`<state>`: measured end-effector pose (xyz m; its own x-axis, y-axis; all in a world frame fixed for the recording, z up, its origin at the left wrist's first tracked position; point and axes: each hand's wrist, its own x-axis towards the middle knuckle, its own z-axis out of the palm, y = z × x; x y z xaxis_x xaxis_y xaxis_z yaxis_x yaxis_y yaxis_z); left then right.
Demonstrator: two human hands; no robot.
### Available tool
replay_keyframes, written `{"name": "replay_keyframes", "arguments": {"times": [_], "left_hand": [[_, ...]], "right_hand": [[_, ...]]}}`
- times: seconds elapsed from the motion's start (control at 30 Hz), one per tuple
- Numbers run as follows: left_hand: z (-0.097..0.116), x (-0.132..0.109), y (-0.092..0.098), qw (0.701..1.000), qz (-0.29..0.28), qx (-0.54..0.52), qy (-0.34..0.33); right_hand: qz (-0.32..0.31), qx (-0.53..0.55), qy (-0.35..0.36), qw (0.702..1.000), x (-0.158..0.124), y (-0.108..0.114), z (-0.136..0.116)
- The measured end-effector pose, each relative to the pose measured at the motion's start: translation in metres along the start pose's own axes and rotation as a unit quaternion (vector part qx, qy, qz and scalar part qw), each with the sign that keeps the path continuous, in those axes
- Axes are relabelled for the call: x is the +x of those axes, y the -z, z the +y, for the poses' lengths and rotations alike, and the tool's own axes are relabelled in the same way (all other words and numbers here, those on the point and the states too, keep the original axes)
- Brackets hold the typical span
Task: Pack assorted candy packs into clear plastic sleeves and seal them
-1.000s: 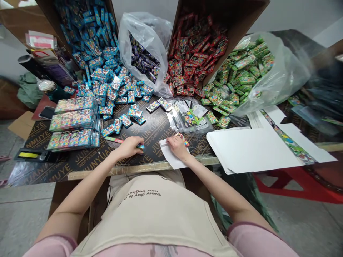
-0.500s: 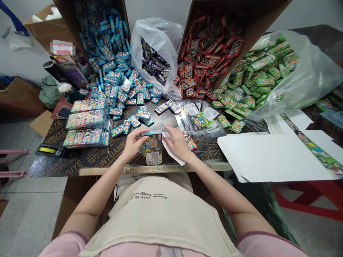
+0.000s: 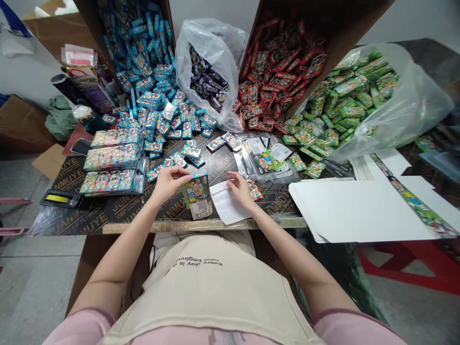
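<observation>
My left hand (image 3: 170,184) pinches the top edge of a small printed plastic bag (image 3: 200,195), black with bright lettering and a pale label panel. A strip of blue, perhaps a small blue box, shows at its top by my fingertips. My right hand (image 3: 240,190) is over a white sheet (image 3: 227,203), its fingers apart and slightly bent; whether they touch the sheet I cannot tell. Partly behind this hand lies a small red box (image 3: 255,189). Several small blue boxes (image 3: 192,152) are just beyond my left hand.
Blue boxes (image 3: 154,103) and red boxes (image 3: 276,81) spill from cartons. Clear bags hold purple boxes (image 3: 208,81) and green boxes (image 3: 355,96). Wrapped packs (image 3: 111,163) are stacked left. Flat printed bags (image 3: 264,158) lie mid-table; white cards (image 3: 359,211) overhang the front edge at right.
My left hand has moved slightly left with the printed bag, which now leans. The white sheet has come away from the bag and lies flatter under my right hand.
</observation>
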<state>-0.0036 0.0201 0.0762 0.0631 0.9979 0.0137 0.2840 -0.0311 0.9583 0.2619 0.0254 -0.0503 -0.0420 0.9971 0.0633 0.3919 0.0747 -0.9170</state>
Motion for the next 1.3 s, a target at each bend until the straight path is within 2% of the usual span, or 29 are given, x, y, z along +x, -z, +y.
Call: {"name": "replay_keyframes", "arguments": {"times": [0.1, 0.2, 0.33, 0.43, 0.57, 0.67, 0.8, 0.9, 1.0, 1.17, 1.23, 1.3], "left_hand": [[0.002, 0.003, 0.002, 1.0, -0.007, -0.004, 0.02], [0.003, 0.005, 0.002, 1.0, -0.017, -0.002, 0.011], [0.003, 0.005, -0.001, 0.999, -0.039, -0.002, -0.007], [0.003, 0.003, -0.003, 0.998, -0.039, 0.02, -0.041], [0.003, -0.002, -0.003, 0.989, -0.021, 0.075, -0.123], [0.002, -0.007, -0.001, 0.983, -0.027, 0.08, -0.161], [0.002, -0.008, 0.0, 0.988, -0.032, 0.061, -0.137], [0.003, -0.006, -0.001, 0.994, -0.027, 0.045, -0.094], [0.004, -0.009, -0.004, 0.993, -0.017, 0.051, -0.102], [0.001, -0.02, -0.011, 0.961, -0.025, 0.13, -0.244], [-0.001, -0.022, -0.013, 0.949, -0.029, 0.158, -0.271], [-0.003, -0.023, -0.014, 0.942, -0.032, 0.189, -0.276]], "right_hand": [[0.027, -0.017, 0.029, 0.999, 0.003, -0.001, -0.016], [0.044, -0.012, 0.102, 0.994, 0.005, -0.005, -0.053], [-0.005, 0.054, 0.156, 0.986, 0.008, -0.014, -0.102], [-0.014, 0.064, 0.173, 0.983, 0.008, -0.02, -0.118], [0.002, 0.055, 0.186, 0.981, 0.008, -0.021, -0.121], [-0.017, 0.093, 0.165, 0.982, 0.01, -0.018, -0.122], [-0.079, 0.161, 0.1, 0.979, 0.019, -0.014, -0.127], [-0.095, 0.157, 0.089, 0.979, 0.022, -0.012, -0.13], [-0.069, 0.112, 0.12, 0.984, 0.017, -0.01, -0.129], [-0.022, 0.05, 0.231, 0.971, -0.004, -0.006, -0.112], [-0.021, 0.001, 0.28, 0.96, -0.012, -0.002, -0.106], [-0.032, -0.027, 0.293, 0.955, -0.015, 0.003, -0.106]]}}
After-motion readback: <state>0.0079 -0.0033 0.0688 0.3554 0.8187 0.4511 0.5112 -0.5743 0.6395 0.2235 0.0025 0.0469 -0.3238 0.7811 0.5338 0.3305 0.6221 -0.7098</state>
